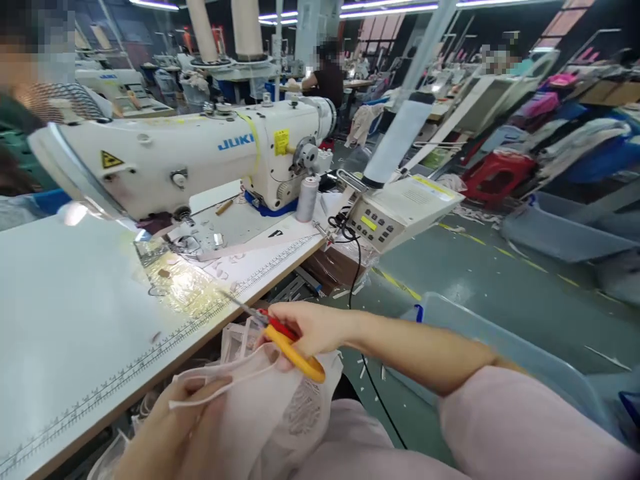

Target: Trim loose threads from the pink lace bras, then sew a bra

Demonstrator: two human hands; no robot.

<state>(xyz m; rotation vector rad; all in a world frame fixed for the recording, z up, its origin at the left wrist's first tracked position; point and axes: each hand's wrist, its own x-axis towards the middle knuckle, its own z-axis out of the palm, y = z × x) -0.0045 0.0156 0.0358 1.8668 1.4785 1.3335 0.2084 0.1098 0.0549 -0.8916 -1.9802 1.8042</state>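
Pale fabric [250, 413]: drooping over the lap, just off the near edge of a white tabletop [75, 280]. Spotting a printed ruler [165, 347] along that edge, loose scraps [225, 269] beneath the sewing machine [200, 147]. Looking out across a green floor [450, 280] with yellow tape [400, 285], toward more machines [113, 80] under strip lights [390, 9]. Counting now: one machine up close, one thread spool [307, 200] standing beside it, two tall cones [203, 30] behind, one keypad box [410, 207], one red stool [500, 175]. Working with two hands: pinching the fabric's edge in the left hand [170, 423], fingers clamped on it; gripping one pair of scissors [295, 353] in the right hand [315, 327], fingers wrapped round the handles.
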